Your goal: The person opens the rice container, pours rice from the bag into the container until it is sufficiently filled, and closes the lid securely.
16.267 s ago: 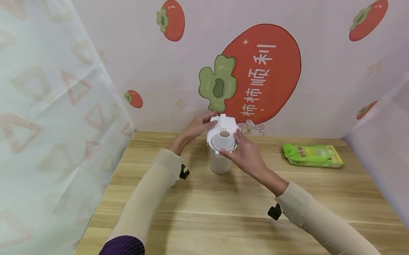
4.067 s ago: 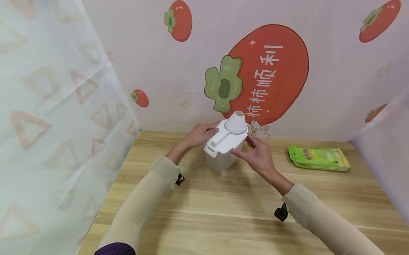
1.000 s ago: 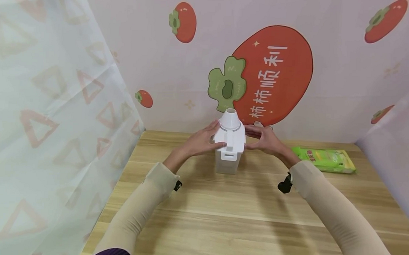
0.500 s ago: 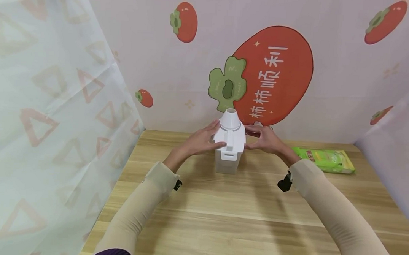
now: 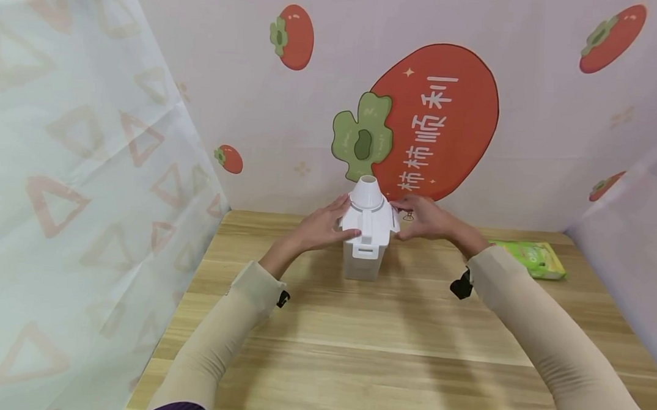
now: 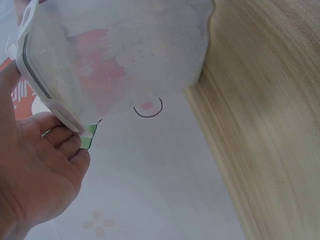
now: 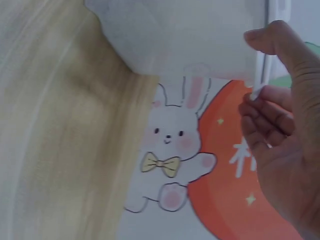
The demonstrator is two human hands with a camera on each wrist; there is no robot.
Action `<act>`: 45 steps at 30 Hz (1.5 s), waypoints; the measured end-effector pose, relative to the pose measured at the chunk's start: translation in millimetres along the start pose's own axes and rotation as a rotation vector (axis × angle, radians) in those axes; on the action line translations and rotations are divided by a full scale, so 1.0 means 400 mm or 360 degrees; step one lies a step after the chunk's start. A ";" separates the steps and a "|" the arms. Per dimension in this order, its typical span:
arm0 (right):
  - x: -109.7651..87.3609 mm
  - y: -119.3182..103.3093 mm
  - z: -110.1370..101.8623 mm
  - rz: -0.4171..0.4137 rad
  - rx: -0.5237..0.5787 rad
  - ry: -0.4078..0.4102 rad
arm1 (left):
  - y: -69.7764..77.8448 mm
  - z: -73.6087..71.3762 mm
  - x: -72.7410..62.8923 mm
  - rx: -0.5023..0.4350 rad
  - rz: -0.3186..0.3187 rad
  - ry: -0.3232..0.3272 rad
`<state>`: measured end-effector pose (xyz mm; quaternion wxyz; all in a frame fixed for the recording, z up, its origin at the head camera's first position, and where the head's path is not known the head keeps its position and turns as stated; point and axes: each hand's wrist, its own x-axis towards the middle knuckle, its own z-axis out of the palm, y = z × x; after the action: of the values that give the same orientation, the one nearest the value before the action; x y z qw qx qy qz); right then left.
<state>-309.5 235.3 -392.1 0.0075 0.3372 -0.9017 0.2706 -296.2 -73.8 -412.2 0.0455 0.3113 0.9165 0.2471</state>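
Note:
A translucent white storage container (image 5: pixel 361 269) stands upright on the table, its white lid (image 5: pixel 381 222) bearing a cone-shaped cap (image 5: pixel 367 195) at the far end and a raised handle (image 5: pixel 367 225) nearer me. My left hand (image 5: pixel 319 228) grips the lid's left edge, thumb on top; in the left wrist view, its fingers curl under the edge by a side clip (image 6: pixel 65 117). At the lid's right side, my right hand (image 5: pixel 429 220) holds the right side clip (image 5: pixel 396 220), which flares outward. The right wrist view shows that hand's thumb near the rim and its fingertips at the clip's end (image 7: pixel 257 93).
A green packet (image 5: pixel 541 260) lies on the wooden table (image 5: pixel 321 364) at the right, partly hidden by my right forearm. Close behind the container rises a wall sheet (image 5: pixel 288 117) printed with persimmons. Another patterned sheet (image 5: pixel 85 219) bounds the left side.
Since the oldest frame the container has turned, bringing the cone to the far end and the handle towards me. In the last half second the right clip has swung outward with my right hand.

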 end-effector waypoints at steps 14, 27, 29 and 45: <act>0.040 -0.082 -0.061 0.0094 -0.0441 -0.0352 | 0.004 -0.005 0.001 0.0022 0.0014 -0.0002; 0.017 -0.051 -0.043 -0.0026 -0.0338 -0.0218 | 0.010 -0.011 0.005 0.0070 0.0029 -0.0030; 0.014 -0.047 -0.039 -0.0035 -0.0301 -0.0210 | 0.008 -0.012 0.006 0.0075 0.0035 -0.0026; -0.023 -0.020 -0.022 0.0076 0.0049 -0.0135 | 0.047 -0.035 -0.011 0.0109 0.0063 0.0294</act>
<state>-299.1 240.3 -382.7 -0.0423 0.3269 -0.9046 0.2702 -285.5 -69.4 -391.2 -0.0546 0.3066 0.9183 0.2443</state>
